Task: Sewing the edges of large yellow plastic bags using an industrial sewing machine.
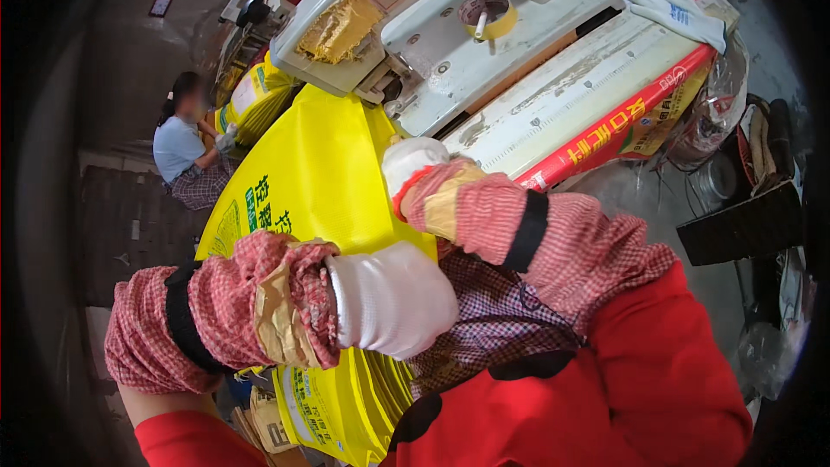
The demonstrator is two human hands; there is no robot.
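Yellow sack (337, 169) reaches up to the head of the pale sewing machine (471, 60), near both hands; keeping it flat and its edge straight, without tugging, would likely serve best. A scuffed white worktop (566, 91) runs alongside; a co-worker (185, 149) is low at left in the dim room (130, 207). Left hand (393, 298) and right hand (415, 164) wear white gloves, fingers too hidden to tell whether they grip. A tape roll (504, 25) rests on the machine.

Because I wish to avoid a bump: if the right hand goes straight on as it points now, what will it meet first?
Most likely the large yellow bag, just to the left of the gloved right hand in the picture. Depth is unclear here, so they may already touch.
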